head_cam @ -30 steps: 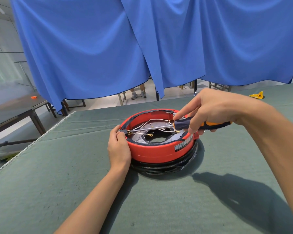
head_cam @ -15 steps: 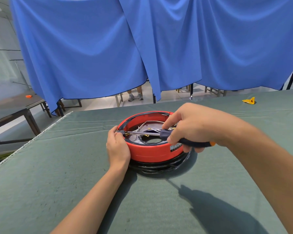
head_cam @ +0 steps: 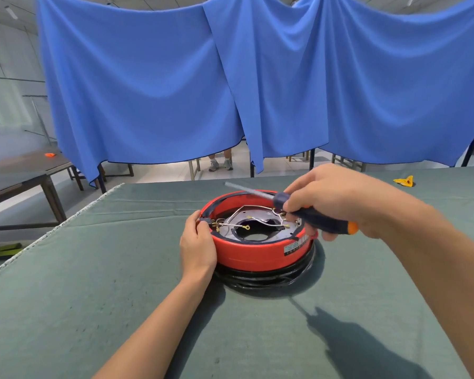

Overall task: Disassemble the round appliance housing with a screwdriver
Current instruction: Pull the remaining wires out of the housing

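Observation:
A round red appliance housing [head_cam: 257, 254] lies upside down on the green table cover [head_cam: 93, 296], on top of a black ring. Inside it I see a grey metal plate, white wires and brass terminals. My left hand [head_cam: 197, 246] grips the housing's left rim, with thumb and fingers pinching a small black part at the edge. My right hand [head_cam: 337, 198] grips a screwdriver [head_cam: 315, 218] with a dark blue and orange handle. Its shaft points up and to the left, above the far rim, clear of the housing.
Blue cloth [head_cam: 257, 77] hangs behind the table. A small yellow object [head_cam: 404, 181] lies at the far right of the cover. Another table [head_cam: 19, 170] with an orange item stands at the left. A person's feet [head_cam: 220, 164] show below the cloth.
The screwdriver tip was at the housing's left rim beside my left thumb. My right hand has lifted it up and back, out of the housing. My left hand stayed on the rim.

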Demonstrator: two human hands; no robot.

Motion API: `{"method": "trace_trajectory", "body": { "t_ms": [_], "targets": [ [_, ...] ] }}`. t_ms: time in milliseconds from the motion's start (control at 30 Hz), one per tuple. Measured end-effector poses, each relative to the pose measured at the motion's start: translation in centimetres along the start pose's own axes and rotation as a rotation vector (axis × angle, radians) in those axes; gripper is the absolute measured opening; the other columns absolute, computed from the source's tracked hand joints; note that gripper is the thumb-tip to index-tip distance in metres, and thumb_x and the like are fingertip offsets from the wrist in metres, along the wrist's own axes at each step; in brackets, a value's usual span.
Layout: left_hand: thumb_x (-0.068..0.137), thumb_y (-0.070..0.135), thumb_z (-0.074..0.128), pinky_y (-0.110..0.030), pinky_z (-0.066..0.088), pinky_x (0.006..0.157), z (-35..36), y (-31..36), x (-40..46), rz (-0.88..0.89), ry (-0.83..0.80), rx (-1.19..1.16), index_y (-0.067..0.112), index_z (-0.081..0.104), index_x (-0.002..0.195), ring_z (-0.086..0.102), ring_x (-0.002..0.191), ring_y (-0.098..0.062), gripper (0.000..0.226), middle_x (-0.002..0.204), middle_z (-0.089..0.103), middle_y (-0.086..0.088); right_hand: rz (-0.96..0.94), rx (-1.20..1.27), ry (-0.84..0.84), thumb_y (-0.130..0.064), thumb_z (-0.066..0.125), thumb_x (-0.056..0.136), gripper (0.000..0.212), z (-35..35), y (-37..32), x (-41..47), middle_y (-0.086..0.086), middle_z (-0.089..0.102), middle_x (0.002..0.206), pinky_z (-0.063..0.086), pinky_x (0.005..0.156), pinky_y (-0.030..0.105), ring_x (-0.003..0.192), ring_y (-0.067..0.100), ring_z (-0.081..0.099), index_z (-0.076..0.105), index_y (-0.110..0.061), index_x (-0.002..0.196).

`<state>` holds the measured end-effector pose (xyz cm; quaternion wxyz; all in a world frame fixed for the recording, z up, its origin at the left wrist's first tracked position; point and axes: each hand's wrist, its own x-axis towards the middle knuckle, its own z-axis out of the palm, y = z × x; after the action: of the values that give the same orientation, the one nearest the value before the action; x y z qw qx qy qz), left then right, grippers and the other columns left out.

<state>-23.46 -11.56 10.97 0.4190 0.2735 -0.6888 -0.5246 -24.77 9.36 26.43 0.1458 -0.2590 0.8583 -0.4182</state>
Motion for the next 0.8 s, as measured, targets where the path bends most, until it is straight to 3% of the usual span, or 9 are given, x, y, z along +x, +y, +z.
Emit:
{"method": "trace_trajectory", "body": {
  "t_ms": [133,267,367,467,533,633,733,800],
  "targets": [
    [0.095,0.016,0.037,-0.037,0.043,0.097,-0.4,0.0,0.2,0.031,-0.071,0.011,0.023,0.059,0.120,0.055,0.109,-0.016,0.034,0.112,0.064,0.004,-0.033,0.067,0.093,-0.010,0.060,0.088,0.011,1.9,1.2,1.8,0.006,0.052,0.051,0.031,0.031,0.011,0.025,0.008,0.043,0.066,-0.003,0.095],
    [0.094,0.008,0.040,-0.035,0.045,0.098,-0.8,0.3,0.5,0.075,-0.238,-0.064,0.021,0.064,0.115,0.060,0.107,-0.015,0.034,0.110,0.068,0.003,-0.066,0.096,0.118,-0.017,0.069,0.085,0.006,3.9,2.9,4.4,0.006,0.057,0.053,0.041,0.040,0.021,0.036,0.011,0.049,0.064,-0.015,0.087],
    [0.092,-0.001,0.041,-0.013,0.046,0.085,-1.5,0.9,0.8,0.111,-0.396,-0.115,0.031,0.067,0.098,0.063,0.095,0.003,0.042,0.095,0.071,0.018,-0.087,0.119,0.161,-0.017,0.069,0.083,0.007,4.0,3.7,6.3,0.004,0.059,0.047,0.039,0.039,0.022,0.033,0.014,0.045,0.063,-0.018,0.084],
    [0.090,-0.005,0.041,-0.007,0.046,0.073,-2.1,2.1,0.9,0.071,-0.549,-0.097,0.031,0.066,0.094,0.063,0.085,0.006,0.044,0.088,0.071,0.020,-0.126,0.126,0.201,-0.017,0.069,0.082,0.009,3.6,4.5,7.3,0.004,0.063,0.048,0.044,0.047,0.032,0.038,0.020,0.050,0.061,-0.021,0.081],
    [0.089,-0.003,0.043,-0.012,0.047,0.076,-2.2,3.2,1.0,0.106,-0.557,0.027,0.026,0.067,0.091,0.064,0.087,0.002,0.038,0.087,0.071,0.017,-0.136,0.134,0.243,-0.017,0.068,0.082,0.008,3.6,5.2,7.7,0.006,0.065,0.055,0.046,0.048,0.032,0.044,0.020,0.057,0.061,-0.021,0.083],
    [0.087,0.011,0.055,-0.027,0.048,0.082,-1.7,5.2,1.2,0.310,-0.387,0.352,0.023,0.069,0.089,0.063,0.090,-0.010,0.018,0.092,0.068,0.007,-0.158,0.141,0.334,-0.018,0.068,0.081,0.009,4.0,6.2,8.2,0.003,0.063,0.057,0.043,0.040,0.021,0.040,0.009,0.057,0.064,-0.015,0.089],
    [0.086,0.025,0.055,-0.032,0.041,0.074,0.3,7.5,0.8,0.542,-0.367,0.730,0.026,0.067,0.085,0.054,0.096,-0.016,0.012,0.098,0.062,0.005,-0.179,0.146,0.388,-0.021,0.068,0.080,0.011,4.4,7.2,8.5,0.001,0.067,0.073,0.056,0.061,0.040,0.066,0.023,0.067,0.064,-0.020,0.090],
    [0.087,0.023,0.050,-0.031,0.035,0.069,2.0,8.1,0.3,0.624,-0.402,0.994,0.023,0.066,0.089,0.050,0.100,-0.023,0.016,0.101,0.058,0.001,-0.197,0.143,0.382,-0.022,0.067,0.079,0.011,4.6,7.7,8.4,-0.003,0.067,0.075,0.057,0.064,0.044,0.066,0.023,0.068,0.063,-0.025,0.089]
  ]
}}
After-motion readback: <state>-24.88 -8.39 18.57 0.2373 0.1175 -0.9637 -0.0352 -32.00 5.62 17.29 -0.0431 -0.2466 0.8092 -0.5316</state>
